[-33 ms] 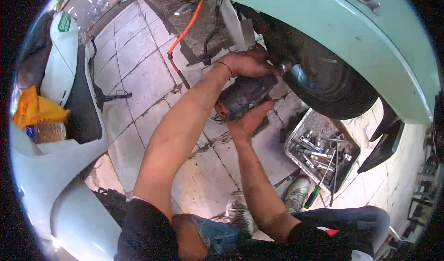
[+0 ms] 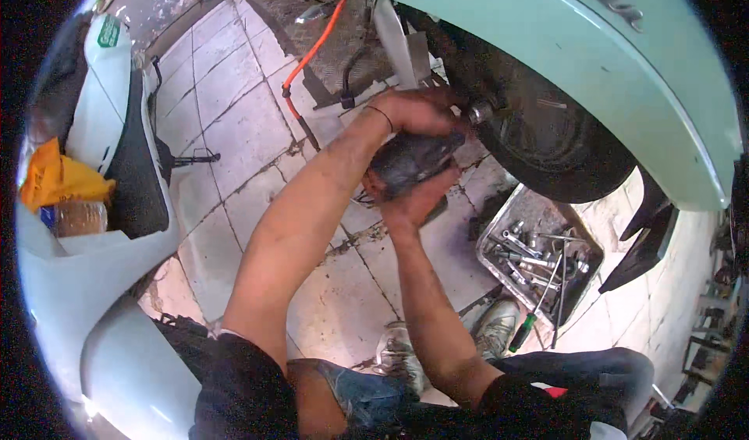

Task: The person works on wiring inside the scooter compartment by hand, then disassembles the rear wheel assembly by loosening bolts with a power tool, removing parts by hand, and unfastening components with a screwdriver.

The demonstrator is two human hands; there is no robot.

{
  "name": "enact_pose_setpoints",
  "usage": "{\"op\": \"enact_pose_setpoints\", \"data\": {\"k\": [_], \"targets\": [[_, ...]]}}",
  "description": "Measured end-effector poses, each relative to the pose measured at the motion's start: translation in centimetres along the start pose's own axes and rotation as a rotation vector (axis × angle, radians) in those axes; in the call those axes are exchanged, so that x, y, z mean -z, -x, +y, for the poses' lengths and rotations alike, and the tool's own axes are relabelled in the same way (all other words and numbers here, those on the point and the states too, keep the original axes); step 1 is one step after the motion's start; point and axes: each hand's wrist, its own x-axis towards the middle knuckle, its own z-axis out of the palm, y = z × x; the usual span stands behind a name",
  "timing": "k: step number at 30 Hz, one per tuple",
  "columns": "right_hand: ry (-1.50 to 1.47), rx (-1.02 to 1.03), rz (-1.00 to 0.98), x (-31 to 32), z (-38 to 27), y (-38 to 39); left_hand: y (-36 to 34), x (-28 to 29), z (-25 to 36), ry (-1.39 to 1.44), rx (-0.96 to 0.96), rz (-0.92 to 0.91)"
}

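Observation:
Between my hands is a dark, grimy, block-shaped part, tilted up toward a wheel. My right hand grips its near side, the thumb side facing the wheel. My left hand lies at the part's far upper end, fingers curled in shadow; what they close on is hidden. Just right of those fingers a shiny round metal fitting juts from beside the black wheel. A pale green body panel arches over the wheel.
At right a metal tray holds sockets, wrenches and a green-handled screwdriver. An orange hose runs along the tiled floor. White body panels with an orange cloth stand at left. My shoes are close below.
The view has shifted slightly, so the tray sits a little further left. My hands stay on the dark part in nearly the same pose.

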Motion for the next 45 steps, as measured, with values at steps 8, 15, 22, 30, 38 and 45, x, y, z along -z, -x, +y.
{"op": "enact_pose_setpoints", "data": {"k": [8, 15, 22, 30, 38, 45], "targets": [[-1.171, -0.364, -0.069, -1.5, 3.7, -0.8, -1.9, -0.5, 1.4, -0.275, -0.001, 0.072], [-1.286, -0.609, -0.096, -1.5, 3.0, -1.8, -3.3, -0.5, 0.3, -0.298, 0.054, 0.041], [-1.466, -0.601, -0.045, -3.3, 3.6, -2.6, -4.6, -1.9, -1.4, -0.335, -0.068, 0.15], [-1.18, -0.344, 0.028, -4.5, 8.5, -3.6, -4.6, -1.2, 1.3, -0.314, 0.057, 0.13], [-1.625, -0.75, -0.186, -3.4, 4.3, -1.3, -3.8, -1.5, -2.3, -0.402, -0.177, 0.187], [-1.246, -0.756, -0.359, 0.9, 2.0, 1.4, 0.8, 0.5, -2.0, -0.259, 0.263, -0.149]]}}
